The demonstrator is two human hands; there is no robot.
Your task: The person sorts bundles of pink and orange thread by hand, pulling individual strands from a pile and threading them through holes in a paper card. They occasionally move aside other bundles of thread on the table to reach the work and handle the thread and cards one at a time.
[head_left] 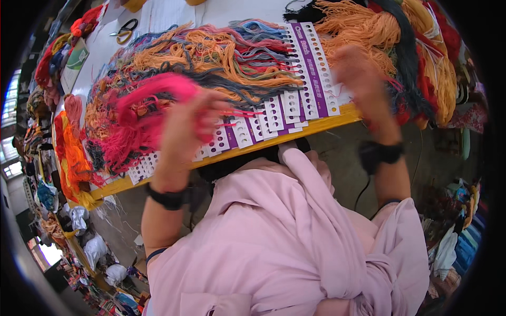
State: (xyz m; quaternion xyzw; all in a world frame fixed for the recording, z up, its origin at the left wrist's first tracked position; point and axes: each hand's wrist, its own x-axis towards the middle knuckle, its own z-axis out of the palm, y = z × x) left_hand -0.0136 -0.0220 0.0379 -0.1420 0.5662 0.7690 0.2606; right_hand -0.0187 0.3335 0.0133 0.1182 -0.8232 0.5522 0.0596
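My left hand (204, 111) is closed round a hank of bright pink embroidery thread (150, 95), whose loops fan out to the left. Strands of that thread run right, across the edges of the punched cards. My right hand (359, 71) hovers by the right edge of the top thread card (316, 68), white and purple with rows of holes; motion smears its fingers. Orange, grey, red and blue threads (211, 52) hang from the card's left holes and spread over the table. More punched cards (245, 131) lie overlapped along the near edge.
The table's yellow front edge (327, 122) runs just before me. Scissors (126, 31) lie at the far left. Orange thread hanks (363, 31) and dark ones (403, 58) heap up on the right; bright orange hanks (74, 152) hang over the left side.
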